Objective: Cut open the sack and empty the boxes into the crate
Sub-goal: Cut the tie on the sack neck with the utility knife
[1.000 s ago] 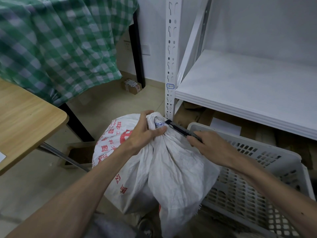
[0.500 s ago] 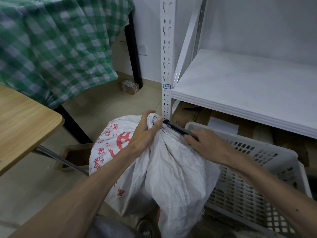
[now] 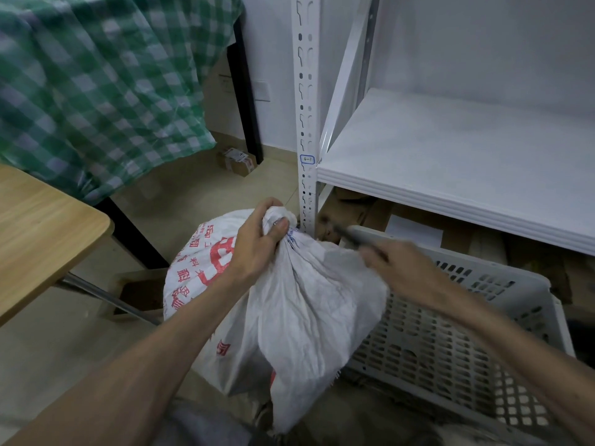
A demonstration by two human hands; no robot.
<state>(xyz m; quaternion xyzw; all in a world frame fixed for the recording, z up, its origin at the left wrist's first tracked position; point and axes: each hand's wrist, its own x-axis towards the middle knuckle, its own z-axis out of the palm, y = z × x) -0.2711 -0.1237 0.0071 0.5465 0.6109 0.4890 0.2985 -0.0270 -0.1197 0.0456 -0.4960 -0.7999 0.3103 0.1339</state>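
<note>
A white woven sack (image 3: 309, 304) with red print stands on the floor in front of me, its neck bunched and tied at the top. My left hand (image 3: 257, 243) grips that bunched neck. My right hand (image 3: 399, 268), blurred by motion, holds a dark utility knife (image 3: 351, 235) to the right of the neck, its tip a short way off the sack. A grey perforated plastic crate (image 3: 476, 329) sits on the floor at the right, touching the sack. The boxes inside the sack are hidden.
A white metal shelf unit (image 3: 450, 162) stands above the crate, its slotted post (image 3: 306, 123) just behind the sack. Flattened cardboard (image 3: 360, 210) lies under the shelf. A wooden table (image 3: 42, 233) is at left, a green checked cloth (image 3: 96, 85) behind it, a small box (image 3: 236, 160) on the floor.
My right hand has pulled the knife back to the right, away from the sack's neck, and is now blurred. My left hand still holds the neck.
</note>
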